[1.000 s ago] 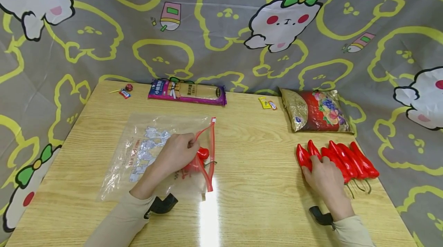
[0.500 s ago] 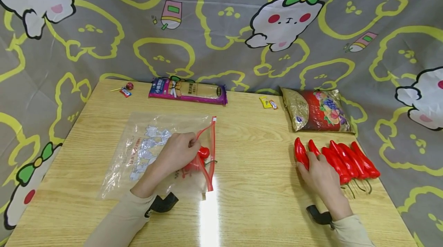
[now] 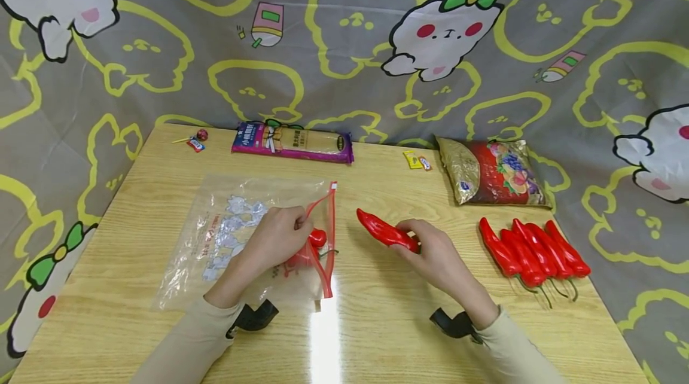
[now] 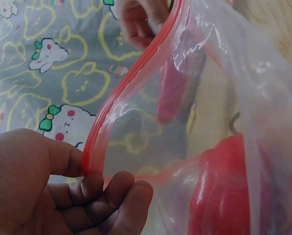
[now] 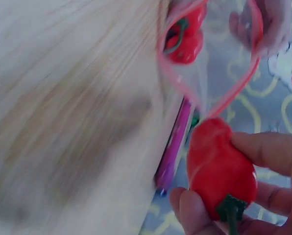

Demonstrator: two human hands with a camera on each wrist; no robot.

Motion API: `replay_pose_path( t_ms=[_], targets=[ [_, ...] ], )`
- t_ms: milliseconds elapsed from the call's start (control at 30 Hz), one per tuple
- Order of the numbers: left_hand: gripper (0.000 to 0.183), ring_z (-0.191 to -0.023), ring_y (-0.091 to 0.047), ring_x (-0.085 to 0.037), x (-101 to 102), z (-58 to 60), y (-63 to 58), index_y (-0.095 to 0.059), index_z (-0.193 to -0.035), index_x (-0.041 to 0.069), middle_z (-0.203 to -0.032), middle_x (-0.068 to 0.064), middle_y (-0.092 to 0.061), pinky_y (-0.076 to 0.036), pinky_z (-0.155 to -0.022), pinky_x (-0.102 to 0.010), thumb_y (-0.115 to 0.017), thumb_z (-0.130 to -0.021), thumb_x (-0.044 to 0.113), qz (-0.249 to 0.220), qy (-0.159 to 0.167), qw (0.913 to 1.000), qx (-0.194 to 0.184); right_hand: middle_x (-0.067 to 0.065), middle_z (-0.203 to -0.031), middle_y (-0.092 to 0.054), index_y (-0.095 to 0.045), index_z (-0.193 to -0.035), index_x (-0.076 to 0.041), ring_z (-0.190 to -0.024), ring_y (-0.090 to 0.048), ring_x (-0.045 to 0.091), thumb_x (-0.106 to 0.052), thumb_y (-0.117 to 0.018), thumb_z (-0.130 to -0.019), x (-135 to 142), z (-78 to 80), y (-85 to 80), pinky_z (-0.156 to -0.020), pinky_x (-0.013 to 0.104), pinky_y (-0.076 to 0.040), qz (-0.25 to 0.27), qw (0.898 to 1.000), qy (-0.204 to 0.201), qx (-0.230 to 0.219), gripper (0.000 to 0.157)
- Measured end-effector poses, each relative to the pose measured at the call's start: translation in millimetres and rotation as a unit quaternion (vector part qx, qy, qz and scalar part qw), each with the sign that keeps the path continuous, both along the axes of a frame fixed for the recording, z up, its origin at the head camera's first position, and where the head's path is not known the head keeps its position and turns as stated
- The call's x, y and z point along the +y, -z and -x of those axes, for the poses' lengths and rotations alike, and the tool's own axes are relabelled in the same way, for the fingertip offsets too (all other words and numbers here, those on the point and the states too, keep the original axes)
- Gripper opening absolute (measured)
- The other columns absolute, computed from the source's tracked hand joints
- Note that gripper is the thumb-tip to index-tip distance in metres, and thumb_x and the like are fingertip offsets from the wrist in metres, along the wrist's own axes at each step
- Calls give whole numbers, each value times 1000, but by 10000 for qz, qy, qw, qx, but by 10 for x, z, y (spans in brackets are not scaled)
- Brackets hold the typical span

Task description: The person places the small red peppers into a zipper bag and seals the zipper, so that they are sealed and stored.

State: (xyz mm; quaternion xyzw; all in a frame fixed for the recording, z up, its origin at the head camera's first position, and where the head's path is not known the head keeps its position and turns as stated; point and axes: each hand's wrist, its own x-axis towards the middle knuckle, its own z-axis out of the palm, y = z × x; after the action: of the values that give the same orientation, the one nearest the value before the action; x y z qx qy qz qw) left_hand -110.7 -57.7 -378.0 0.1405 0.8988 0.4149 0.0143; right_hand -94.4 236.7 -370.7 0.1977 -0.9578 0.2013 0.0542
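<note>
My left hand [image 3: 280, 234] pinches the red-edged mouth of a clear zip bag [image 3: 183, 252], holding it raised and open. Inside, near the mouth, lie red chili peppers [image 5: 187, 46], partly hidden by my hand and the plastic. To the right of the bag, my right hand [image 3: 438, 252] grips a red chili pepper [image 3: 382, 229] by its stem end, its tip pointing left toward the bag's opening. The right wrist view shows thumb and fingers around this pepper and its green stem. Several more red peppers [image 3: 533, 252] lie in a row at the table's right.
Along the back of the table [image 3: 377, 324] lie a purple noodle packet [image 3: 293, 143], two small candies [image 3: 412, 160] and a gold-and-red bag [image 3: 495, 171]. A lollipop [image 3: 201, 135] and a small wrapped candy [image 3: 195, 145] sit at the back left. A patterned cloth hangs behind.
My right hand has lifted the leftmost pepper from the row and carried it left toward the bag. My left hand has stayed in place on the bag's mouth.
</note>
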Motion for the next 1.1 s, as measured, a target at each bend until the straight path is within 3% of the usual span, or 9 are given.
replay_pose_path(
  t_ms=[200,467,867,1100],
  targets=[
    [24,-43,-37,-9,11,-1,-4,-48,-62,12,-51,2,-42,-31,-41,-23,-52,-86,14,-5,27,9999,-112,0,-97,-59,-63,-108,-12,-75,-53,9,-15,-67,-77,-344,89,7,-62,24,-45,174,9980,-604,33,32],
    [24,-41,-37,-10,24,-8,1,-48,-64,11,-52,0,-42,-26,-37,-19,-51,-87,14,-131,21,9989,-445,1,-96,-62,-61,-104,-8,-74,-57,9,-15,-68,-79,-706,275,152,-63,22,-49,418,9975,-576,9,27],
    [20,-44,-40,-9,35,0,2,-51,-68,14,-58,0,-45,-30,-38,-21,-51,-87,15,-41,-16,9997,-239,4,-97,-55,-63,-103,-7,-73,-58,10,-16,-68,-79,-1051,366,293,-63,20,-49,353,9929,-881,721,26],
    [21,-43,-37,-9,32,2,1,-50,-65,13,-54,2,-42,-28,-39,-21,-52,-87,14,-31,9,9999,-100,2,-95,-56,-63,-106,-11,-81,-56,14,-17,-67,-80,-1124,386,351,-65,28,-49,-192,9872,-1006,1224,27]
  ],
)
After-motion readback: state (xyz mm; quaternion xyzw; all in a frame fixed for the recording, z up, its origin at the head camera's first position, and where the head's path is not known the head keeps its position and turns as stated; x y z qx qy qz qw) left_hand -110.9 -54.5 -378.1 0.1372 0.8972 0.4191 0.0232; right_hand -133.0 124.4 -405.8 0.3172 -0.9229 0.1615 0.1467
